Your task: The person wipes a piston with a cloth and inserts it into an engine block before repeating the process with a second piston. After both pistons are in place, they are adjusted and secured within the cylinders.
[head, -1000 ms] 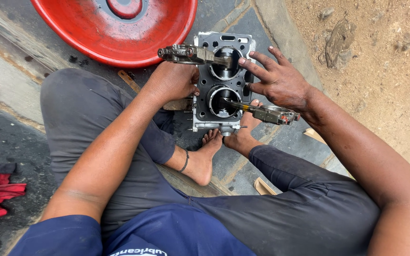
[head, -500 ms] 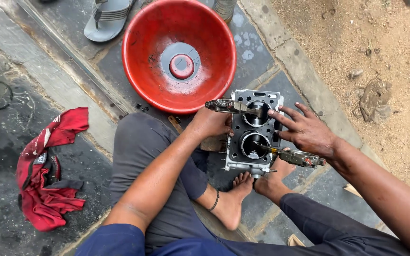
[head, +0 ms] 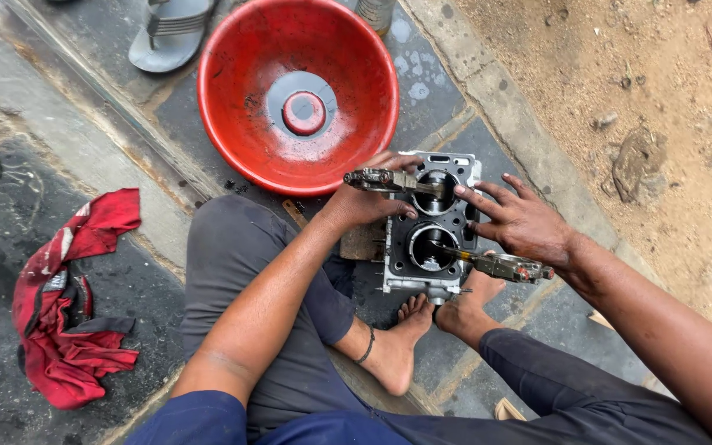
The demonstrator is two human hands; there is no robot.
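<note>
Seated on the paved floor, a person braces a two-bore engine block (head: 432,227) at frame centre; the left hand (head: 364,198) grips its upper-left connecting rod (head: 389,181), the right hand (head: 521,222) rests spread-fingered on its right edge, red basin (head: 232,107) above

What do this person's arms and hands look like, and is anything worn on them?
Both arms are bare to the upper arm, where short dark blue sleeves start. The left hand and right hand wear no gloves, rings or watch, and look smudged with grime.
</note>
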